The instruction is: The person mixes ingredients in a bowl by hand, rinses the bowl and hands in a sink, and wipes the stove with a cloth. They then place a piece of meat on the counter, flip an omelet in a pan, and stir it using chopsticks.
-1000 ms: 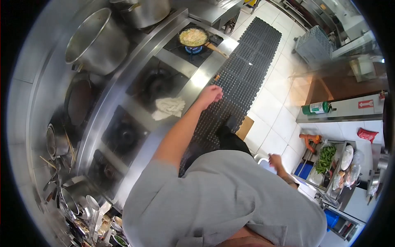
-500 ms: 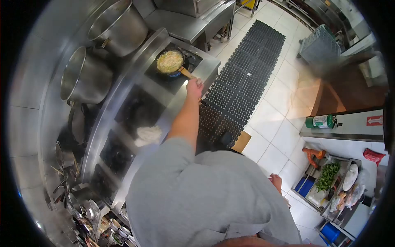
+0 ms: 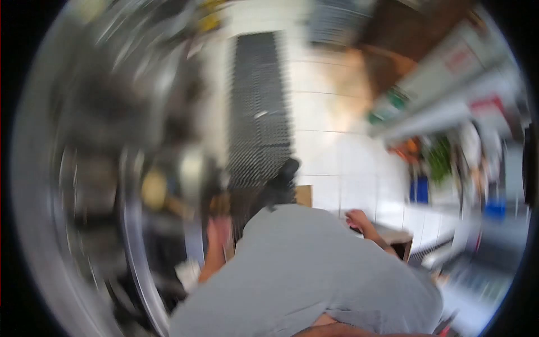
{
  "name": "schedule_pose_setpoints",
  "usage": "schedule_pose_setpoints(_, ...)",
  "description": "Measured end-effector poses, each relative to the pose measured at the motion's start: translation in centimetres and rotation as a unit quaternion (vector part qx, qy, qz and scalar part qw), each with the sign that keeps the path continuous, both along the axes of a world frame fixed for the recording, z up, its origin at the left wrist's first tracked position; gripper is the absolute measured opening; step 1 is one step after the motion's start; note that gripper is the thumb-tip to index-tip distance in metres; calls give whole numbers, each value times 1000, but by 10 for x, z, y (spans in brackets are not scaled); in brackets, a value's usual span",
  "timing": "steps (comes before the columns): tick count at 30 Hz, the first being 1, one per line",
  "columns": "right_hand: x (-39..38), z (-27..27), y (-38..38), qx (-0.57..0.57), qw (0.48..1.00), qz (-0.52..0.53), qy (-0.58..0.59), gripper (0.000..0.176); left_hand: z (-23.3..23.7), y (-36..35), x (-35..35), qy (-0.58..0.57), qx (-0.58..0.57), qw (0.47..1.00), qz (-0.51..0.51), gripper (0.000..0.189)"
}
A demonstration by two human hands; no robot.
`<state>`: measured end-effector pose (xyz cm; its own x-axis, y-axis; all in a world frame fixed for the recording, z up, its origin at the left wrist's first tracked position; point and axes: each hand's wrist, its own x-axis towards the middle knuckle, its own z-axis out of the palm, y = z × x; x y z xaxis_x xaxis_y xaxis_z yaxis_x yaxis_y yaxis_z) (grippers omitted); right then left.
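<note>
Strong blur smears the left side of the head view. My left hand (image 3: 219, 229) hangs beside the stove's front edge, a little right of the frying pan's wooden handle (image 3: 182, 209) and apart from it. Its fingers are too smeared to read. In the frying pan lies pale yellowish food (image 3: 154, 190). Closer to me, a white cloth (image 3: 188, 275) rests near my left forearm. My right hand (image 3: 355, 218) is low at my right side, over the white floor tiles, fingers loosely curled in, with nothing visible in them.
A black perforated floor mat (image 3: 261, 101) runs ahead, my dark shoe (image 3: 287, 171) at its near end. On the right, shelving holds green leaves (image 3: 439, 157) and a blue container (image 3: 419, 190). A green fire extinguisher (image 3: 390, 104) is mounted above. A grey crate (image 3: 339, 22) stands far ahead.
My left hand has let go of the pan handle and drawn back toward my body. The whole view has swung right, so the stove now sits farther left and blurred.
</note>
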<state>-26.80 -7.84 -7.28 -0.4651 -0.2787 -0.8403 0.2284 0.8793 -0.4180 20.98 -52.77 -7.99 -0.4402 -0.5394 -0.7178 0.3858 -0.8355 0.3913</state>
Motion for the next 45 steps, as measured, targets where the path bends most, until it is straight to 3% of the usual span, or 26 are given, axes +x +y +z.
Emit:
schedule_pose_setpoints(2, -26, -46, 12, -2, 964, 253, 84, 31, -13, -20, -57, -77, -27, 974, -211, 53)
schedule_pose_setpoints(4, -40, -63, 15, 30, 865, 412, 285, 21, -13, -53, -127, -160, -90, 896, -404, 52)
schedule_pose_setpoints(5, -39, 11, -12, 80, 972, 99, 199, 15, -14, -78, -163, -189, -130, 841, -490, 51)
schedule_pose_setpoints(6, -57, 15, -10, 129, 984, 36, 120, 17, -11, -100, -201, -212, -168, 782, -562, 51)
schedule_pose_setpoints(8, -64, 99, -18, 128, 960, -199, 152, 21, -3, -143, -282, -231, -234, 675, -661, 50)
schedule_pose_setpoints(10, -74, 82, 10, 152, 928, -114, 322, 25, 4, -170, -368, -232, -289, 591, -717, 49)
schedule_pose_setpoints(14, -41, 133, 44, 185, 847, -363, 341, 27, 17, -196, -528, -221, -391, 437, -780, 48)
schedule_pose_setpoints(16, -14, 134, 80, 148, 660, -614, 406, 30, 30, -190, -606, -212, -434, 356, -800, 47)
schedule_pose_setpoints(18, 30, 105, 143, 222, 432, -682, 546, 28, 38, -171, -676, -205, -471, 276, -813, 46)
schedule_pose_setpoints(19, 46, 145, 159, 317, 281, -704, 570, 21, 42, -154, -711, -204, -487, 236, -816, 46)
schedule_pose_setpoints(20, 79, 149, 198, 303, 190, -752, 554, 25, 38, -132, -745, -195, -500, 190, -822, 45)
schedule_pose_setpoints(21, 107, 170, 227, 420, 89, -693, 579, 33, 33, -104, -776, -179, -514, 141, -827, 45)
schedule_pose_setpoints(24, 158, 243, 290, 581, -97, -590, 553, 38, 10, 9, -850, -95, -559, -29, -823, 44)
schedule_pose_setpoints(25, 175, 247, 310, 588, -108, -592, 540, 38, 1, 56, -870, -50, -574, -94, -812, 43)
schedule_pose_setpoints(27, 198, 256, 339, 417, -26, -684, 598, 34, -27, 164, -897, 110, -590, -205, -773, 43)
schedule_pose_setpoints(28, 193, 263, 346, 421, -31, -685, 594, 34, -41, 223, -906, 187, -591, -239, -748, 42)
schedule_pose_setpoints(29, 184, 268, 349, 419, 19, -716, 559, 34, -51, 281, -916, 232, -586, -229, -742, 42)
schedule_pose_setpoints(30, 173, 274, 355, 415, 66, -742, 522, 35, -25, 358, -915, 161, -542, -209, -798, 45)
schedule_pose_setpoints(33, 150, 261, 381, 448, 26, -749, 487, 36, 52, 537, -896, 209, -540, -102, -809, 42)
schedule_pose_setpoints(34, 145, 257, 384, 457, 25, -747, 482, 36, 72, 577, -898, 223, -531, -48, -816, 40)
schedule_pose_setpoints(37, 140, 260, 400, 486, 18, -733, 475, 37, 111, 668, -905, 221, -466, 25, -857, 37)
schedule_pose_setpoints(38, 136, 262, 403, 469, 3, -753, 461, 39, 102, 691, -919, 228, -458, 21, -859, 37)
schedule_pose_setpoints(40, 126, 264, 410, 459, -24, -770, 442, 41, 69, 715, -956, 295, -517, -130, -793, 35)
schedule_pose_setpoints(42, 116, 261, 415, 431, -74, -771, 463, 44, 66, 742, -975, 314, -570, -231, -723, 31)
schedule_pose_setpoints(43, 110, 256, 420, 440, -88, -769, 456, 44, 65, 763, -982, 325, -564, -244, -719, 31)
schedule_pose_setpoints(45, 96, 241, 427, 432, -188, -756, 454, 43, 63, 802, -994, 284, -487, -237, -791, 29)
